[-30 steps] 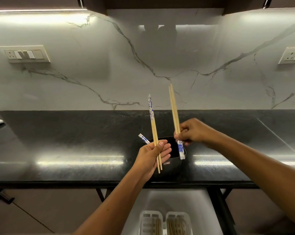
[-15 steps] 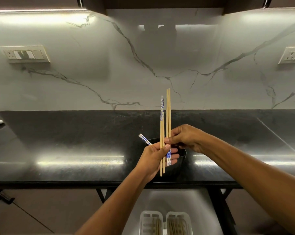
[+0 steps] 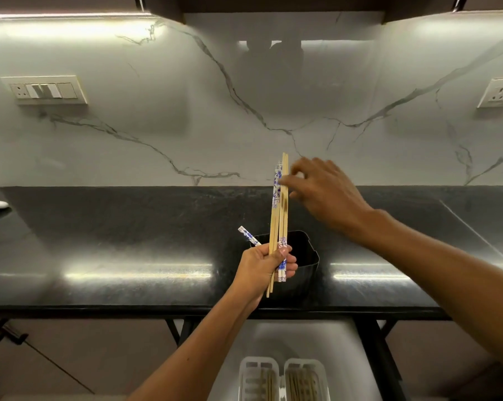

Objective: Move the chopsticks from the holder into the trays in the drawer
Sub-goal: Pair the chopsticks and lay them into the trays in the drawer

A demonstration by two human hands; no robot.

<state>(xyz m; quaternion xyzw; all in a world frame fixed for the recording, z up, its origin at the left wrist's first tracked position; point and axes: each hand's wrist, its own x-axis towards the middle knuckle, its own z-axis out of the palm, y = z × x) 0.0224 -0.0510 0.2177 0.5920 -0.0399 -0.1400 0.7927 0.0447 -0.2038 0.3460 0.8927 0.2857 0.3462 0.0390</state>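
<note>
A bundle of wooden chopsticks (image 3: 279,215) is gripped upright in the left hand (image 3: 263,266), fingers and thumb curled round its lower part, directly above a black holder (image 3: 306,256) standing on the dark polished tabletop (image 3: 128,227); some sticks in the bundle are seen with blue-and-white paper sleeves at the top, others with the sleeve at the bottom, just beside the thumb; one more sleeved chopstick (image 3: 248,235) is seen slanting out to the left behind the same hand, though whether it is held or rests in the holder cannot be told. The right hand (image 3: 322,195) is raised beside the top of the bundle, its fingers loosely spread and nothing gripped; its fingertips (image 3: 285,180) are shown at, or just touching, the upper ends of the sticks, somewhat blurred. Below the tabletop edge an open white drawer (image 3: 340,337) is seen, and in it two white slotted trays (image 3: 283,380) are set side by side, each already loaded with wooden chopsticks lying lengthwise. A white marble-patterned backsplash (image 3: 186,111) is lit from above by strip lighting; a switch panel (image 3: 46,90) is mounted on it at the left and a socket (image 3: 499,94) at the right.
</note>
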